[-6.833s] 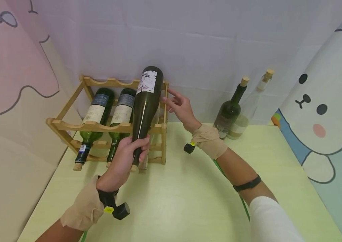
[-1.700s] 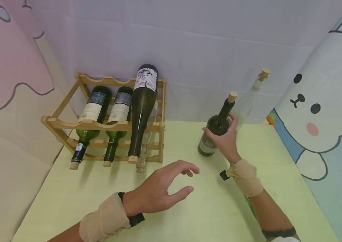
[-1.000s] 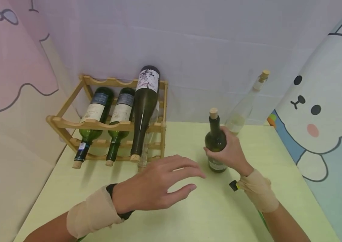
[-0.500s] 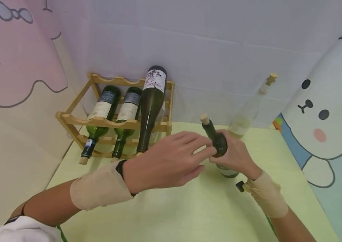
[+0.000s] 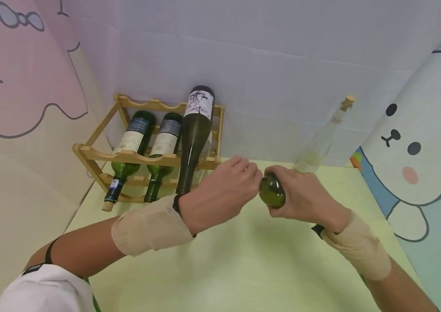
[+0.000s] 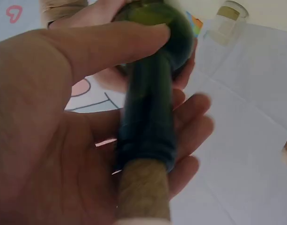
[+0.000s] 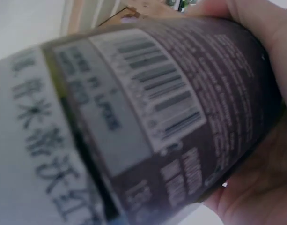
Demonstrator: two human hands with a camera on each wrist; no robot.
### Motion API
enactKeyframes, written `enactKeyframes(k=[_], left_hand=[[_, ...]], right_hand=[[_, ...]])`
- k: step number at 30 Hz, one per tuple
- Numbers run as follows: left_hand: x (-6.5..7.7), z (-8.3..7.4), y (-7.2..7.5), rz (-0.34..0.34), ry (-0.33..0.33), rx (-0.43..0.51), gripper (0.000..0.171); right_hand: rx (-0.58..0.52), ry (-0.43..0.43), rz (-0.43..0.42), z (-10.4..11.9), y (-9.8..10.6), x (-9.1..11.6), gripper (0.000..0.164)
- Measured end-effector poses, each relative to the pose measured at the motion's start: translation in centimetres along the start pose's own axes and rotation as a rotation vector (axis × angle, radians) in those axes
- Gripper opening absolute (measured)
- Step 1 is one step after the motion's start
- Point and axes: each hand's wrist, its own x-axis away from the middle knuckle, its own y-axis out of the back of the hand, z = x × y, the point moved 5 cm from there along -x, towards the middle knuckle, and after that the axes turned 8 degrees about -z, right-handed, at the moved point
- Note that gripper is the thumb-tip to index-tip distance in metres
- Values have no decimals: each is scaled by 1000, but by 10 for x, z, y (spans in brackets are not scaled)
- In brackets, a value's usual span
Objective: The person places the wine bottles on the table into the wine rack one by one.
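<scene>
A dark green wine bottle is held off the table between both hands in the head view. My right hand grips its body; the right wrist view shows its printed label close up. Around the neck curls my left hand. In the left wrist view, the thumb lies along the bottle's shoulder, fingers are behind the neck, and the cork points towards the camera. The left hand hides the neck in the head view.
A wooden wine rack at left holds two labelled green bottles, a darker bottle and a partly hidden clear one. A tall clear corked bottle stands at the back right of the pale table, before a curtain.
The dark bottle was on the rack's right earlier and was let go there. My right hand took the other bottle from the back right, lifted and tipped it; my left hand closed round its neck.
</scene>
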Motion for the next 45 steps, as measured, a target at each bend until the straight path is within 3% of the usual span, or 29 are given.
enactKeyframes(k=[3,7,12,18,26,31,36,41,45], left_hand=[[-2,-2,-9,75,24,5,14],[-6,-6,-20,119,58,87,5],[-8,-4,-25,136,95,238,10],[-5,3,-26,178,129,317,14],[-4,9,-24,159,84,254,14],[-4,12,-20,123,95,235,9],[-2,14,-11,70,112,202,11],[0,17,-2,71,140,236,10],[4,23,5,34,169,258,13]], right_hand=[[25,30,12,9,4,-2,68],[59,65,15,16,5,-3,71],[81,50,40,18,5,-3,71],[70,63,27,22,4,-4,72],[33,42,-20,17,-2,-2,93],[-20,46,-78,10,3,2,108],[-85,51,-128,4,17,4,106],[-133,60,-198,0,37,5,105],[-161,70,-280,-5,52,7,99]])
